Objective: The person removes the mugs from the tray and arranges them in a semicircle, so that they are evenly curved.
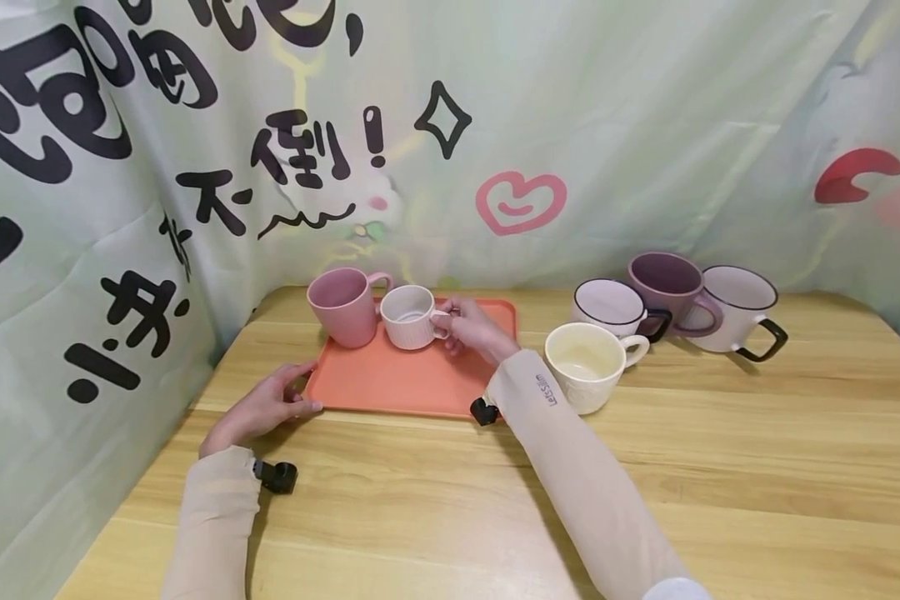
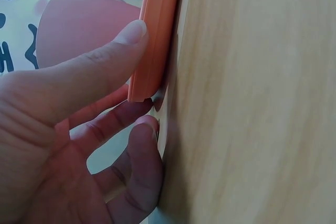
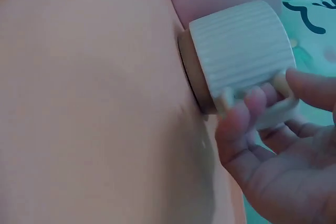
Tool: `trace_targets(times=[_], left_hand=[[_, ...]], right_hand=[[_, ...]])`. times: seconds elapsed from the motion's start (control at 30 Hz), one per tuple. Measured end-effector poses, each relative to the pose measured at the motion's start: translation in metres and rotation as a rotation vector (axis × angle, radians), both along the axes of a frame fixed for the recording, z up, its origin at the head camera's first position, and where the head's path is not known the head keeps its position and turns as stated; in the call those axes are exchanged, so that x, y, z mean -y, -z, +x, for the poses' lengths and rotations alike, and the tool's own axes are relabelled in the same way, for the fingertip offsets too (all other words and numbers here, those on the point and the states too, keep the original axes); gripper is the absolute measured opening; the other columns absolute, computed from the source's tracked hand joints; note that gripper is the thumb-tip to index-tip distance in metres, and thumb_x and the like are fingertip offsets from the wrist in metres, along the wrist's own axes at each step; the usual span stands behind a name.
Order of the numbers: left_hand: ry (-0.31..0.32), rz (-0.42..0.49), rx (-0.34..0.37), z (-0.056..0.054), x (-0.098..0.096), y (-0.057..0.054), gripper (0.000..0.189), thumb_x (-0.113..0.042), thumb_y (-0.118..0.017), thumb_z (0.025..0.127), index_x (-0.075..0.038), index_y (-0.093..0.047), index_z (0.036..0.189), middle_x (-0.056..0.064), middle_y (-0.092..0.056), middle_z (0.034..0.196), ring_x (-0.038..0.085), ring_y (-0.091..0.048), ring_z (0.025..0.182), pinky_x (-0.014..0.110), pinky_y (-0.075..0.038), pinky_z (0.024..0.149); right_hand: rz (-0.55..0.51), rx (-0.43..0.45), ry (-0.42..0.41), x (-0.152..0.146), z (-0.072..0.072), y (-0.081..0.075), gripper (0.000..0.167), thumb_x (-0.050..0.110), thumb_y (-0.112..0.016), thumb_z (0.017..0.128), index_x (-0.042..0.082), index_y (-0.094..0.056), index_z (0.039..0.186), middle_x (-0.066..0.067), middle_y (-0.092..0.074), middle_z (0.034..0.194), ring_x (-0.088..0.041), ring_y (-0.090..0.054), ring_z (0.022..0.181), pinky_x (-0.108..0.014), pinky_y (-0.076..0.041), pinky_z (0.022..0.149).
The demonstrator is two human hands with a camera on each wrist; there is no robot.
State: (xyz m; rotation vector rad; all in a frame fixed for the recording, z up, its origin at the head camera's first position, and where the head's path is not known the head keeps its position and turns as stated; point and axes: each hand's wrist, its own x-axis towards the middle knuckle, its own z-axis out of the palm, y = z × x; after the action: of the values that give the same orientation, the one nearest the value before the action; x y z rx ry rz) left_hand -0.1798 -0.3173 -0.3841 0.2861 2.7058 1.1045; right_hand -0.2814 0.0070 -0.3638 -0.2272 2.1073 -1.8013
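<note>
An orange tray [image 1: 390,385] lies on the wooden table with a pink mug [image 1: 345,312] at its back left. Beside that mug stands a small white ribbed cup [image 1: 408,321], upright on the tray. My right hand [image 1: 474,327] pinches the ribbed cup's handle between thumb and curled fingers, as the right wrist view shows at the handle [image 3: 275,113]. At the tray's left front corner, my left hand [image 1: 266,407] holds the edge. In the left wrist view its thumb [image 2: 113,59] lies on the tray's rim [image 2: 152,51], fingers curled at the underside.
To the right stand a cream mug [image 1: 583,367], a white mug with black rim [image 1: 607,302], a purple mug [image 1: 663,283] and another white mug [image 1: 735,292] with a black handle, grouped closely. A printed curtain [image 1: 630,125] hangs behind the table [image 1: 720,467].
</note>
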Motion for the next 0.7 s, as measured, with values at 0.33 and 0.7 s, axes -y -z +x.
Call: trace_targets(times=[0.33, 0.7], left_hand=[[-0.003, 0.013, 0.010, -0.001, 0.001, 0.004, 0.076, -0.012, -0.075, 0.094, 0.010, -0.032, 0.153, 0.025, -0.045, 0.127, 0.025, -0.047, 0.087, 0.032, -0.042, 0.070], [-0.002, -0.009, 0.007, 0.000, 0.000, 0.001, 0.077, -0.014, -0.075, 0.094, 0.010, -0.032, 0.153, 0.025, -0.045, 0.127, 0.026, -0.046, 0.089, 0.035, -0.041, 0.073]], right_hand=[[-0.089, -0.159, 0.030, -0.004, 0.003, 0.002, 0.012, 0.004, -0.053, 0.105, 0.004, -0.047, 0.095, -0.011, -0.051, 0.082, -0.015, -0.049, 0.059, -0.023, -0.042, 0.052], [-0.187, -0.222, 0.067, -0.005, 0.004, -0.010, 0.007, 0.001, -0.052, 0.105, 0.002, -0.048, 0.099, -0.012, -0.055, 0.078, -0.018, -0.050, 0.058, -0.025, -0.041, 0.052]])
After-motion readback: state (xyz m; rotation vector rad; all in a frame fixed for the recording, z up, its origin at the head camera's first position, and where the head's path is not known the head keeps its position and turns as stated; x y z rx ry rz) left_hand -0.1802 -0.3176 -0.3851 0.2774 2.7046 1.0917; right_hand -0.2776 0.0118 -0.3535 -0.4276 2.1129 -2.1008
